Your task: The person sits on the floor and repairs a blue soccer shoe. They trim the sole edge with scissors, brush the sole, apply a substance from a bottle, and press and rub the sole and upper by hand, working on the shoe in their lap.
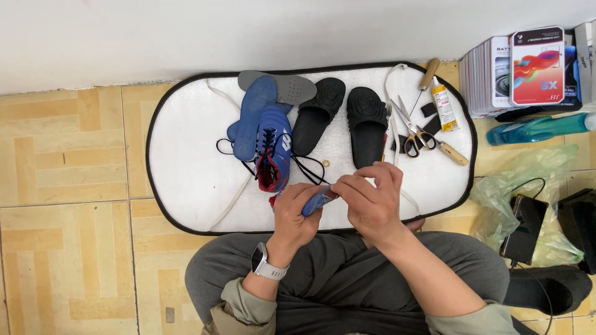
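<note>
My left hand (297, 214) grips a blue shoe (318, 201) over the near edge of the white oval mat (186, 155). My right hand (370, 200) pinches at the shoe's upper end with its fingertips; most of that shoe is hidden by both hands. A second blue shoe with black laces and a red lining (274, 147) lies on the mat just beyond my left hand. Two blue insoles (251, 118) and a grey insole (285, 87) lie beside it.
A pair of black slides (344, 118) lies mid-mat. Scissors (410, 133), a wooden-handled awl (428, 74), a glue tube (444, 107) and a white lace (391, 99) sit at the mat's right. Boxes (528, 68), a blue bottle (534, 129) and plastic bags (528, 186) stand beyond.
</note>
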